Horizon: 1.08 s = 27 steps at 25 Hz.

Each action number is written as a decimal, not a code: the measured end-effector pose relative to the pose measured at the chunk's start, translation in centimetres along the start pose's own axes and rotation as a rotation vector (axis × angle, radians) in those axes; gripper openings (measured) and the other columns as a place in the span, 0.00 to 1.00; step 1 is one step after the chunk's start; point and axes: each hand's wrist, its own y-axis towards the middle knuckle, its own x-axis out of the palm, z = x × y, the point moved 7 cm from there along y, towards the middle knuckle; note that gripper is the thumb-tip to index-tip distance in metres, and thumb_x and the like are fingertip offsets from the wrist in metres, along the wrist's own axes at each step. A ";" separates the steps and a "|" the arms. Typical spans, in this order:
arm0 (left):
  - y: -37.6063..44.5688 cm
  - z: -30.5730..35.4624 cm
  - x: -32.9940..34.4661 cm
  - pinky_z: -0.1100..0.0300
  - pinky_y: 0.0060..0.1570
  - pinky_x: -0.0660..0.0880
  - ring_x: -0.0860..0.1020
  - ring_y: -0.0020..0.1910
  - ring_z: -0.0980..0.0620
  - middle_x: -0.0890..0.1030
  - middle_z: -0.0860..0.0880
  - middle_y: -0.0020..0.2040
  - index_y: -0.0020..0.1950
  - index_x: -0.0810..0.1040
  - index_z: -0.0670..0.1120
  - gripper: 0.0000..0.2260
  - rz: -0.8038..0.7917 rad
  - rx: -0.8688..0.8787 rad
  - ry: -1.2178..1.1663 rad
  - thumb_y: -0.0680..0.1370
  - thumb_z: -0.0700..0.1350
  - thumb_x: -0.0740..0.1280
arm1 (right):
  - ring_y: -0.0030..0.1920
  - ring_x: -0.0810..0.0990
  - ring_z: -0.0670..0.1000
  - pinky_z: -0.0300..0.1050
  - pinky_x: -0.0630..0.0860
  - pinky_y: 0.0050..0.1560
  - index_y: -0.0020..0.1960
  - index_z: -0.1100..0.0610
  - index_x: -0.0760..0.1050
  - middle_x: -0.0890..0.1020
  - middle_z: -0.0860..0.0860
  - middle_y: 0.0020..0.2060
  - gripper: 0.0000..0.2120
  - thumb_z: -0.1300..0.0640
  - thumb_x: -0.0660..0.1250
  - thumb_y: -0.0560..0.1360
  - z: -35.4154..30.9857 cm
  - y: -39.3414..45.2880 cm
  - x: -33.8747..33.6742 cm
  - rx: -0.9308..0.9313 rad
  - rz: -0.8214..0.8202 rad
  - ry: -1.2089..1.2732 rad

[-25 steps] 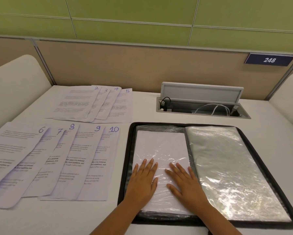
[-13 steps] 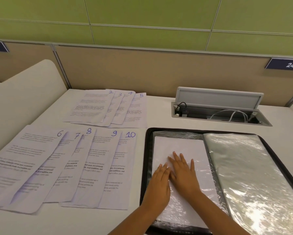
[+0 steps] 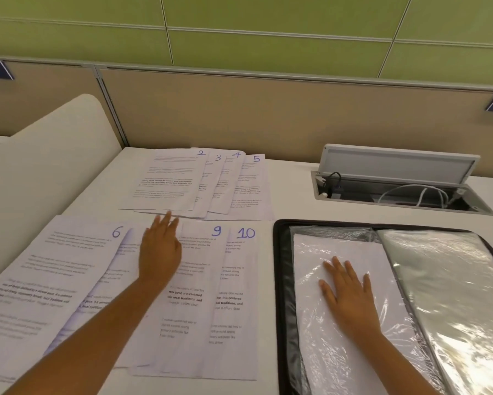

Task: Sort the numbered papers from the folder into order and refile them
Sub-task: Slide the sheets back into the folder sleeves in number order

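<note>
The folder (image 3: pixel 279 280) lies open at the right of the desk (image 3: pixel 290 189), black-edged, its clear sleeves catching glare. The left-hand sleeve (image 3: pixel 353 252) holds a white sheet, blank side up; no number can be read on it. The right hand (image 3: pixel 350 295) rests flat on that sleeve, fingers straight and slightly spread, gripping nothing.

Left of the folder, the papers lie in two fanned rows. The near row (image 3: pixel 196 295) shows handwritten blue numbers 6, 9 and 10 at the top right corners — the corners of the sheets between 6 and 9 are hidden by the left hand (image 3: pixel 159 252). That hand reaches forward over the near row, fingers extended and close together, its tips at the lower edge of the far row; whether they touch paper cannot be told through the motion blur. It holds nothing.

The far row (image 3: pixel 199 181) carries the numbers 2, 3, 4 and 5, sheet 2 on top at the left. All sheets bear printed paragraphs; on the near row the bold fragments "local traditions, and" and "it is centered" can be read, the rest being too small.

Behind the folder a cable box (image 3: pixel 396 163) is set into the desk, lid raised, with a black cable and a white cable inside. A tan partition (image 3: pixel 268 109) backs the desk — two dark blue plates on it are cut off at the frame edges, their text unseen.
</note>
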 end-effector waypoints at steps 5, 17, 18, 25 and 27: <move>4.4 -3.7 2.0 0.47 0.72 0.45 0.45 0.76 0.44 0.51 0.46 0.77 0.75 0.59 0.45 0.23 -0.206 -0.057 0.362 0.80 0.42 0.55 | 0.74 0.41 0.42 0.50 0.36 0.74 0.75 0.43 0.51 0.51 0.41 0.75 0.35 0.33 0.34 0.72 -0.3 0.2 0.0 0.012 0.007 0.006; 6.9 -5.0 4.7 0.46 0.72 0.42 0.43 0.76 0.45 0.47 0.47 0.78 0.75 0.59 0.49 0.22 -0.434 -0.018 0.529 0.81 0.44 0.54 | 0.74 0.42 0.41 0.49 0.36 0.74 0.76 0.43 0.52 0.52 0.42 0.76 0.32 0.35 0.37 0.75 -0.3 0.1 0.0 0.016 0.000 -0.005; 7.0 -5.0 4.7 0.46 0.72 0.42 0.43 0.76 0.45 0.46 0.47 0.78 0.76 0.57 0.49 0.22 -0.440 -0.009 0.552 0.81 0.44 0.53 | 0.74 0.42 0.41 0.49 0.36 0.74 0.75 0.43 0.53 0.52 0.42 0.76 0.32 0.35 0.37 0.75 -0.3 0.1 0.0 0.016 0.002 -0.003; 7.2 -5.5 5.9 0.40 0.71 0.47 0.45 0.76 0.47 0.45 0.49 0.78 0.77 0.46 0.45 0.25 -0.552 0.012 0.626 0.82 0.44 0.51 | 0.74 0.41 0.41 0.49 0.36 0.74 0.76 0.43 0.52 0.52 0.42 0.76 0.33 0.34 0.34 0.74 -0.3 0.1 0.1 0.018 0.006 -0.021; 7.4 -5.6 5.9 0.41 0.71 0.47 0.46 0.76 0.47 0.47 0.49 0.77 0.77 0.47 0.44 0.25 -0.540 0.021 0.632 0.81 0.43 0.51 | 0.74 0.41 0.41 0.48 0.35 0.73 0.76 0.43 0.52 0.52 0.42 0.76 0.35 0.33 0.31 0.73 -0.3 0.1 0.2 0.021 0.016 -0.027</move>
